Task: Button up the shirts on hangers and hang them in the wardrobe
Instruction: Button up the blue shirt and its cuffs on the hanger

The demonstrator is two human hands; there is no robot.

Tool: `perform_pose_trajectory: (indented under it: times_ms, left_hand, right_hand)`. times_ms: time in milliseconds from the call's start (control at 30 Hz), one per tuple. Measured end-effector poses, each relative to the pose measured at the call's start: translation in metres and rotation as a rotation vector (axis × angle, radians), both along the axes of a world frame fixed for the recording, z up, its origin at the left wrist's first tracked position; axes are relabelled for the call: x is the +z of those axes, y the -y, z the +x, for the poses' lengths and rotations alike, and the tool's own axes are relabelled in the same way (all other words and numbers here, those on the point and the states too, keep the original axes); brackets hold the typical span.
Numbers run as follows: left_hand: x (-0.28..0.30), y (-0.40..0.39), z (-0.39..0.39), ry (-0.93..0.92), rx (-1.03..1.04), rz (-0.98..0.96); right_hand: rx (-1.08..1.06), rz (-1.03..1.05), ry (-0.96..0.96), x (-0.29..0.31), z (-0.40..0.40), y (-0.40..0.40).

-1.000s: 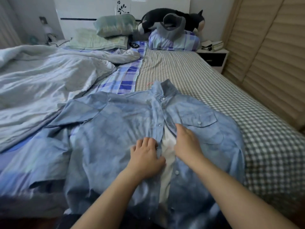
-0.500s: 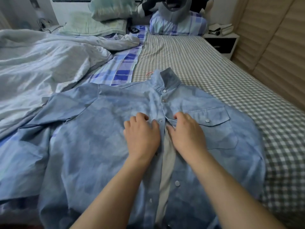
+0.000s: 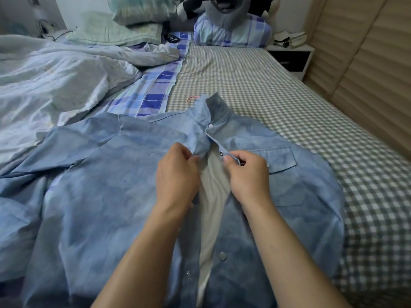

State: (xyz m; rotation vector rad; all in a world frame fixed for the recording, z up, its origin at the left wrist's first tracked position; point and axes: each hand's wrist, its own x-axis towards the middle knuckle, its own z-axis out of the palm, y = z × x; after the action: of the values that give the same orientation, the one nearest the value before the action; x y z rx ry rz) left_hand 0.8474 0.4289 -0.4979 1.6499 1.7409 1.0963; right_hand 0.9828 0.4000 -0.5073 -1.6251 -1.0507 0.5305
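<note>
Head view, read left to right. A rumpled pale blue-white quilt (image 3: pixel 55 81) covers the left side of the bed, with a pale green quilted pillow (image 3: pixel 115 32) at its far end against the wall. A blue-and-white plaid sheet strip (image 3: pixel 153 96) runs beside the quilt and meets the grey-and-white checked bedsheet (image 3: pixel 255 85) that covers the rest of the mattress.

The light blue denim-look snap-button shirt (image 3: pixel 106 178) lies face up across the near part of the bed, collar pointing away from the camera, its left-hand sleeve spread over the quilt edge. A thin pink curved piece (image 3: pixel 193 98), apparently a hanger hook, shows just beyond the collar. The front is closed at the collar snap only; below that the two edges lie apart, exposing a pale grey lining or undergarment (image 3: pixel 213 196). Whether a hanger sits inside cannot be told.

The left hand (image 3: pixel 178 178) pinches the left-hand front edge of the shirt between thumb and fingers, at chest height. The right hand (image 3: pixel 246 174) is closed on the opposite edge, just below a metal snap (image 3: pixel 221 153), beside the flapped chest pocket (image 3: pixel 278 161). The hands are near each other but not touching.

Further right, a plaid blue pillow (image 3: pixel 233 32) lies at the head of the bed, a white bedside cabinet with a black drawer front (image 3: pixel 291 56) stands beside it, and beige slatted doors (image 3: pixel 367 63) fill the right edge.
</note>
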Motion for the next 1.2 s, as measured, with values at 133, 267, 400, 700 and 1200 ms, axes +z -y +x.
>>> perform_pose_trajectory:
  times_ms: [133, 267, 400, 700, 1200]
  left_hand:
    - [0.005, 0.001, -0.015, 0.243, -0.066, -0.198]
    - [0.002, 0.005, -0.016, 0.360, -0.100, -0.267]
    - [-0.001, 0.004, -0.019, 0.518, -0.110, -0.322]
    - [-0.011, 0.004, -0.018, 0.563, -0.074, -0.331]
    - [-0.011, 0.006, -0.014, 0.537, -0.048, -0.343]
  right_hand:
    - [-0.038, 0.139, -0.222, 0.009, -0.002, 0.003]
    - [0.087, 0.045, 0.117, -0.001, -0.024, 0.000]
    - [0.130, -0.039, 0.202, -0.009, -0.031, -0.002]
    - [0.186, -0.051, 0.284, -0.017, -0.031, -0.002]
    - [0.064, 0.183, 0.833, -0.033, -0.050, 0.008]
